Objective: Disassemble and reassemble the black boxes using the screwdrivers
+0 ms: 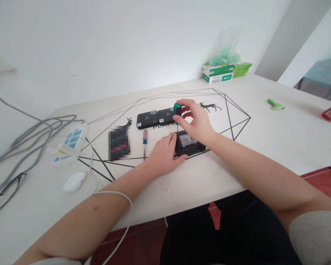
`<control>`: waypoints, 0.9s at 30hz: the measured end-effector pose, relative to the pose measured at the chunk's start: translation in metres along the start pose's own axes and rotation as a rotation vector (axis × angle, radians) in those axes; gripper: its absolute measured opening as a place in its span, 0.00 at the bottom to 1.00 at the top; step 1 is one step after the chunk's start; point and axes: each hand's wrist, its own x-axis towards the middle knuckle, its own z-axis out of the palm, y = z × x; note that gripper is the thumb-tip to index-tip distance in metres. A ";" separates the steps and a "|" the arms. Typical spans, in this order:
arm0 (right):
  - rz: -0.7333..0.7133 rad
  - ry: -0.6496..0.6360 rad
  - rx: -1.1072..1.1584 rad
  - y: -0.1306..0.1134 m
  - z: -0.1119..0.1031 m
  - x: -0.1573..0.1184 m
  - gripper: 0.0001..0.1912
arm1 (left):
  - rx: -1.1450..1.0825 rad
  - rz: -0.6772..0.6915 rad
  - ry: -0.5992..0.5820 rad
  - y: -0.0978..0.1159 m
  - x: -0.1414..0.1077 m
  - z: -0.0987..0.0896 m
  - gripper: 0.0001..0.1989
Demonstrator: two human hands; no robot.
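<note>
In the head view my right hand (194, 119) grips the green-and-black handle of an upright screwdriver (177, 107). Its thin shaft points down to the far left corner of a black device box (191, 142), which lies with a white label facing up. My left hand (165, 154) holds that box by its left side, with the fingers at the far corner and the thumb along the near edge. Just left of this hand lies a second screwdriver (145, 139) with a clear reddish-and-blue handle. Behind the hands, two flat black boxes (147, 120) lie side by side.
A blurred dark item (119, 143) lies to the left. Farther left are a power strip (71, 143), grey cables (41, 147) and a white earbud case (74, 182). Green-and-white cartons (217, 73) stand by the wall. A green packet (276, 104) lies at the right.
</note>
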 end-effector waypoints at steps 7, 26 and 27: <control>0.031 0.030 -0.021 0.009 0.006 -0.003 0.25 | -0.023 0.003 0.001 0.000 0.000 -0.002 0.44; 0.024 -0.020 -0.030 0.005 0.002 -0.002 0.25 | -0.018 0.005 -0.002 0.001 0.000 -0.002 0.45; 0.024 -0.018 -0.030 0.005 0.001 -0.002 0.25 | -0.018 0.006 0.000 0.000 0.000 -0.002 0.45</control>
